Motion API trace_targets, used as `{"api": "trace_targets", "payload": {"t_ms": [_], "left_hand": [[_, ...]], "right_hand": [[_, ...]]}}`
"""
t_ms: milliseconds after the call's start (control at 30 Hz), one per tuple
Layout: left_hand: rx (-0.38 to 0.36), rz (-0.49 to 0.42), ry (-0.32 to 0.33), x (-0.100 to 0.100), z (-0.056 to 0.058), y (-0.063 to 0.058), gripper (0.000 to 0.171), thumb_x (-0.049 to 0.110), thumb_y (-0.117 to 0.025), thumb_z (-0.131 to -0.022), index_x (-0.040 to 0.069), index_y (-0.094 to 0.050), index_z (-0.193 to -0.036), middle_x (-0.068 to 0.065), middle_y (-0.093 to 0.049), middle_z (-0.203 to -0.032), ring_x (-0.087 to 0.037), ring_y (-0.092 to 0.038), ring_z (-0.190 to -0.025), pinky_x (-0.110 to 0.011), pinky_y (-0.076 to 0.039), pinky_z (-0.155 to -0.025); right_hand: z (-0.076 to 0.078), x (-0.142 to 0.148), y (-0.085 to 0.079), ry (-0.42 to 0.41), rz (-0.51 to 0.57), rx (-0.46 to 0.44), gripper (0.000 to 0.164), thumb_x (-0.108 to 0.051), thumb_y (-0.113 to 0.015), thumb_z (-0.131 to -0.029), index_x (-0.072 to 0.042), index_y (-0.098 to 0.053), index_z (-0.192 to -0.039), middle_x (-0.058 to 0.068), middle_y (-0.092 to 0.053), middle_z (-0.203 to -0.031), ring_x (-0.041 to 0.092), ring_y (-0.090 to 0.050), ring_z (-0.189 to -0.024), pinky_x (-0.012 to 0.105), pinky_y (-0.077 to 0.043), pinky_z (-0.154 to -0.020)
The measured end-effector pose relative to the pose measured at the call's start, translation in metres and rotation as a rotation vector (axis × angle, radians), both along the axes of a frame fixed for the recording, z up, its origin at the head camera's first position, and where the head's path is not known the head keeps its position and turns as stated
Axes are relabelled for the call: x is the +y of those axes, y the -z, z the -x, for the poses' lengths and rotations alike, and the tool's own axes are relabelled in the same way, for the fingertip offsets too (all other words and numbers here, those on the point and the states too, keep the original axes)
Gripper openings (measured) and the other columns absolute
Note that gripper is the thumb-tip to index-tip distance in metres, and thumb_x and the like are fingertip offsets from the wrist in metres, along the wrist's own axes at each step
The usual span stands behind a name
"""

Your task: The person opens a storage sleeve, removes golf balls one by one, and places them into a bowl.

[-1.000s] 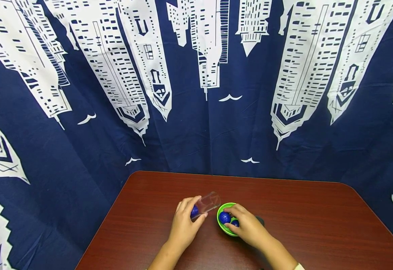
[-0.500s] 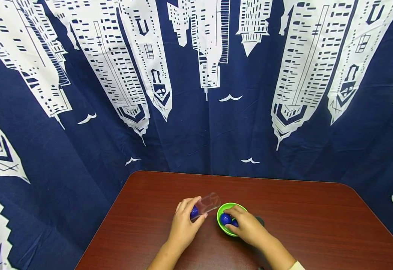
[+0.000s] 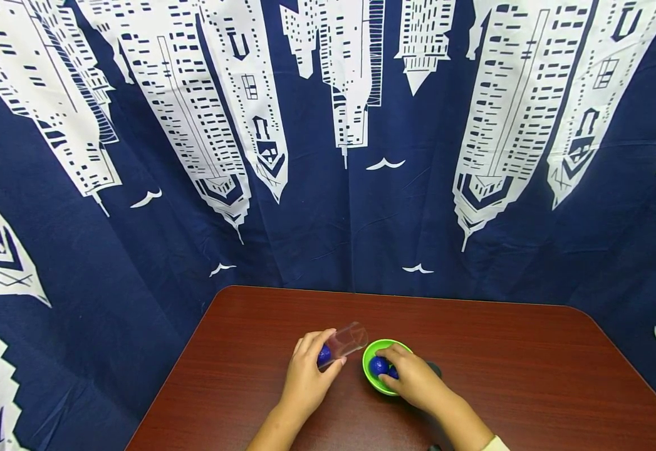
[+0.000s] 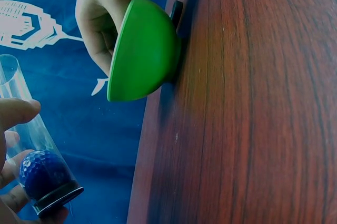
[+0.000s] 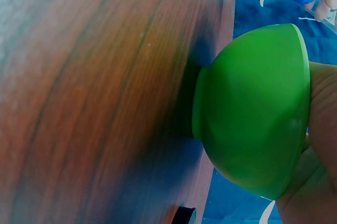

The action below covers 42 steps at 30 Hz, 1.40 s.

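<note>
My left hand grips a clear tube with a black base, its mouth tilted up toward the bowl. A blue dimpled golf ball lies at the tube's bottom. On the table stands a green bowl, whose outer side faces both wrist cameras. My right hand reaches down into it, thumb and fingers curled around a blue golf ball. Beside that ball, partly under the fingers, another blue ball shows. The bowl's wall hides the right fingertips in both wrist views.
The brown wooden table extends to the right and front. A dark object lies just right of the bowl, partly behind the right hand. A navy curtain with white buildings hangs behind the table.
In the bowl, the ball at my right fingers has shifted slightly right and toward me, deeper between thumb and fingers. My left hand and the tube stay almost still.
</note>
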<state>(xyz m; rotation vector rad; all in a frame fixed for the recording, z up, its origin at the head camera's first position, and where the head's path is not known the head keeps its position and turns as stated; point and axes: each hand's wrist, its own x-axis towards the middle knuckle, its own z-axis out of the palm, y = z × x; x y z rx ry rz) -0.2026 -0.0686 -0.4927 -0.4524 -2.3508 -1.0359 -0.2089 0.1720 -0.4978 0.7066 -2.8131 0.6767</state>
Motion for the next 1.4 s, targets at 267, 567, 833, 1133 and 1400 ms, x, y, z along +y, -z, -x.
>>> {"api": "trace_targets", "payload": {"t_ms": [267,567,833,1133,1400], "left_hand": [[0.015,0.006,-0.006,0.0006,0.0,-0.0008,0.056,0.025,-0.088,-0.079,0.023,-0.065,-0.13,0.006,-0.065,-0.12,-0.012,-0.059,-0.109,-0.036,-0.056,-0.089],[0.0,-0.003,-0.003,0.0008,-0.0002,-0.0012,0.057,0.025,-0.088,-0.079,0.024,-0.065,-0.131,0.006,-0.065,-0.12,-0.012,-0.059,-0.109,-0.036,-0.055,-0.089],[0.007,-0.008,-0.004,0.0011,-0.0008,-0.0023,0.057,0.023,-0.088,-0.078,0.024,-0.065,-0.13,0.006,-0.065,-0.119,-0.013,-0.059,-0.108,-0.037,-0.055,-0.089],[0.022,0.008,-0.009,0.002,-0.0007,-0.0023,0.057,0.024,-0.088,-0.079,0.023,-0.065,-0.13,0.005,-0.065,-0.119,-0.012,-0.059,-0.107,-0.036,-0.056,-0.088],[0.033,0.009,-0.004,0.0025,-0.0001,-0.0012,0.057,0.024,-0.088,-0.078,0.024,-0.065,-0.13,0.005,-0.065,-0.119,-0.012,-0.059,-0.107,-0.037,-0.056,-0.088]], "right_hand": [[-0.0001,-0.0001,-0.0007,0.008,0.0,-0.006,0.042,-0.017,-0.081,-0.085,-0.004,-0.067,-0.122,0.007,-0.066,-0.117,0.02,-0.068,-0.103,0.043,-0.058,-0.09],[-0.0003,0.0002,-0.0006,0.009,-0.003,0.007,0.042,-0.017,-0.081,-0.085,-0.004,-0.066,-0.122,0.007,-0.066,-0.117,0.02,-0.068,-0.103,0.043,-0.058,-0.089],[-0.002,0.0001,-0.0022,0.008,0.012,0.001,0.043,-0.018,-0.08,-0.086,-0.004,-0.066,-0.123,0.007,-0.066,-0.118,0.02,-0.068,-0.104,0.042,-0.058,-0.089],[-0.0058,-0.0015,-0.0005,0.052,0.07,0.076,0.038,-0.021,-0.079,-0.087,-0.009,-0.069,-0.122,0.003,-0.066,-0.117,0.022,-0.068,-0.109,0.045,-0.057,-0.093],[-0.0092,0.0006,0.0015,0.124,0.16,0.119,0.035,-0.023,-0.079,-0.088,-0.014,-0.071,-0.121,-0.006,-0.066,-0.116,0.014,-0.068,-0.109,0.043,-0.057,-0.096]]}}
